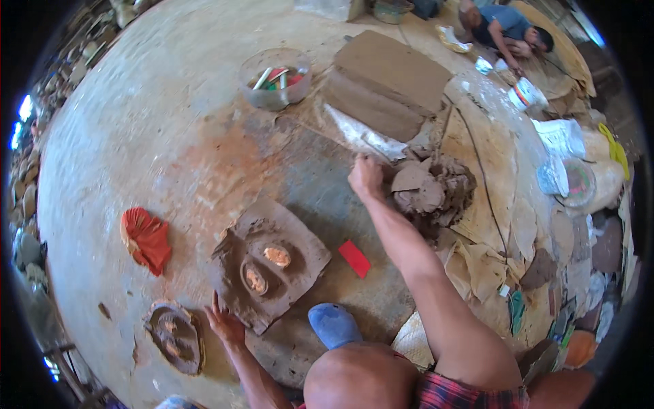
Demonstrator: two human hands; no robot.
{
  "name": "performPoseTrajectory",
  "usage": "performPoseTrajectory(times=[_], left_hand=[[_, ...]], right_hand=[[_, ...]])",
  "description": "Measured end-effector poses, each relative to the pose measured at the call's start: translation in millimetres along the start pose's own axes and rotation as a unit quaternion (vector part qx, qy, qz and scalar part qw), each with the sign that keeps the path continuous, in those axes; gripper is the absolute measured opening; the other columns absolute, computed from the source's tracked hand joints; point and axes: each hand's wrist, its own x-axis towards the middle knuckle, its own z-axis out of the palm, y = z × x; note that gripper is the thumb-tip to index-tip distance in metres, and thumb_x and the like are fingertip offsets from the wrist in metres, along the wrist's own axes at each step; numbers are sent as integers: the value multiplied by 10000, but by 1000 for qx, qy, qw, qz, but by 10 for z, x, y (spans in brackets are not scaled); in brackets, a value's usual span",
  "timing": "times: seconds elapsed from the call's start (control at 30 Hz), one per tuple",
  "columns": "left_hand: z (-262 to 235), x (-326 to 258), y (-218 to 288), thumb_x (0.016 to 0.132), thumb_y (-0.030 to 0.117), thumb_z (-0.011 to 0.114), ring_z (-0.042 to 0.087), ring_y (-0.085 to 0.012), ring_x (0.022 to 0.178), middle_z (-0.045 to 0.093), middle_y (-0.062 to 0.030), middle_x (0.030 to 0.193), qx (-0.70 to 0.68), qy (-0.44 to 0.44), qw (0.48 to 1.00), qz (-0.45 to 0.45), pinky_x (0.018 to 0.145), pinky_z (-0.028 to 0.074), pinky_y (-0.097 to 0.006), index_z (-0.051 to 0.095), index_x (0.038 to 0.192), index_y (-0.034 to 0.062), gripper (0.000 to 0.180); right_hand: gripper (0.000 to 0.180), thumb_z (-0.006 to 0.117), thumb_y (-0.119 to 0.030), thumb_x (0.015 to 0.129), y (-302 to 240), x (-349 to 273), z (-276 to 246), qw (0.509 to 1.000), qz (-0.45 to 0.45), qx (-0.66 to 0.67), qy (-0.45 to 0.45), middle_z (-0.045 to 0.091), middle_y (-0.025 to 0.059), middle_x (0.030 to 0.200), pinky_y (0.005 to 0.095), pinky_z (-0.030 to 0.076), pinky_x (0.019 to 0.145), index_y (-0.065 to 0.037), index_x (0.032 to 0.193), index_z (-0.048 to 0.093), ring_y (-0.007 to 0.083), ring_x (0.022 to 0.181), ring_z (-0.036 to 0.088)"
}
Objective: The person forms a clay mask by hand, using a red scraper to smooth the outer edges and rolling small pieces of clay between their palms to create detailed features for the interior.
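I count two hands of my own, one left hand [226,327] and one right hand [368,177]. On the floor [109,170] there is one large clay slab [293,228], and in it are two orange pieces [277,256]. Beyond its left corner lies one smaller clay mould [192,337], which bears two brownish-orange lumps [170,327]. I see one red cloth [146,240] and, just beside the slab's right corner, one red rectangular card [354,259]. There are also one clay block [392,78], one clay heap [432,191] and one clear tub [264,102]; its several tools [283,80] overlap, so I cannot count them exactly. Near the floor's far right corner is one other person [507,27].
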Motion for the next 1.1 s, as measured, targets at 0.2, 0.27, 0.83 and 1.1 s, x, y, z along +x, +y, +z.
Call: performPoseTrajectory(times=[0.2,0.27,0.83,1.1], left_hand=[[-287,-43,215,1056,642,471,494,-325,1385,467,-173,1550,39,75,996,22,1119,446,-468,443,1594,164,720],[-318,107,297,1062,621,484,516,-301,1380,522,-152,1519,96,114,987,61,1116,413,-440,460,1577,154,696],[-332,455,489,1083,463,531,609,-270,1300,619,-127,1446,46,213,955,202,1134,402,-460,433,1587,128,612],[-22,360,778,1065,268,644,753,-218,984,772,-130,1128,120,219,927,280,798,566,-327,615,1368,79,359]], right_hand=[[323,742,-165,943,-120,-494,-1545,946,-113,199,232,722,210,1045,494,588,790,-49,1237,677,385,914,722],[325,766,-112,924,51,-704,-2209,913,-110,195,341,739,182,1087,469,586,829,-21,1228,692,370,943,736],[476,853,-166,853,1016,-1499,-1489,960,4,132,246,668,207,1185,480,548,922,4,1258,672,418,1084,657],[259,721,-56,851,1172,-1270,-2053,995,-30,-53,-73,724,276,1095,548,526,887,9,1102,718,474,1048,683]])
